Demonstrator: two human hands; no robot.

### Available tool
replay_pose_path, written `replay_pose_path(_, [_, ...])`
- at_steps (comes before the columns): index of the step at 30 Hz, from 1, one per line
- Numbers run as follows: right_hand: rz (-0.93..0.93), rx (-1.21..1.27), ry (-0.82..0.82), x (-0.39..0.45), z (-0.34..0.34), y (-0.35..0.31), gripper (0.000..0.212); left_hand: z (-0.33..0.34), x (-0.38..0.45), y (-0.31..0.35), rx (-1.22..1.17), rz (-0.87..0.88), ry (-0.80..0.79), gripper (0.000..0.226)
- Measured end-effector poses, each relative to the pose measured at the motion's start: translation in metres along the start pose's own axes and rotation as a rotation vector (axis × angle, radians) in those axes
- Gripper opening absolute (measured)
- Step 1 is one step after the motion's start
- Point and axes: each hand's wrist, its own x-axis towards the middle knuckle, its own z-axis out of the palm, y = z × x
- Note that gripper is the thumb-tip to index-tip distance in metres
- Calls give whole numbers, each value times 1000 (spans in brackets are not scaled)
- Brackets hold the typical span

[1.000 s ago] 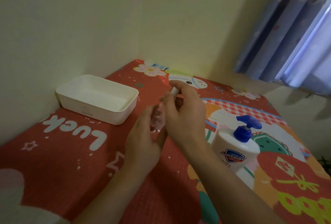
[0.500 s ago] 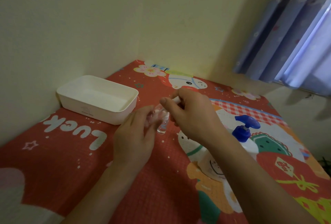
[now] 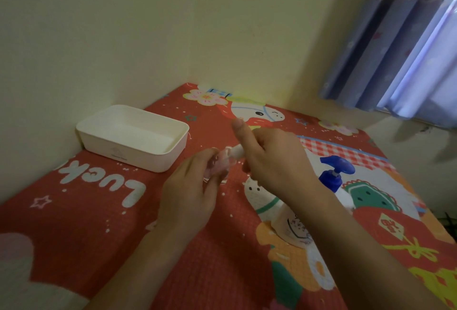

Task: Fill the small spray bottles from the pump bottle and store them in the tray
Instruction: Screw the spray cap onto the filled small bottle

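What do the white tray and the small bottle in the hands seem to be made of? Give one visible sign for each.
White tray: probably matte plastic; rounded moulded corners, even dull surface.
Small spray bottle: clear glossy plastic, possibly glass; the fingers and cloth show through it.

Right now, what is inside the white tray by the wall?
Nothing shows inside the white tray: its visible floor is bare. The near wall hides the front strip of the floor. The small spray bottle is outside it, held by the left hand and right hand.
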Motion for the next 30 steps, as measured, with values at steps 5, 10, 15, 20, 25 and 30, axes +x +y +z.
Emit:
replay_pose_path(5, [-140,69,-100,-4,-4,9,9,-2,2,-5,5,15,1,31])
replay_pose_path(10, [-106,221,-181,-6,-3,5,58,-3,2,-1,1,48,17,33])
replay_pose_path(15, [64,23,-57,-1,-1,3,64,-3,0,-1,22,63,7,33])
replay_pose_path(20, [-118,25,-93,-9,-7,6,13,-3,1,-4,50,26,-35,33])
replay_pose_path(25, [-215,67,28,-16,-17,12,20,-5,1,-6,-10,-70,-36,32])
replay_pose_path(30, [-27,241,233,-38,-19,19,16,-7,1,-6,-75,-194,5,34])
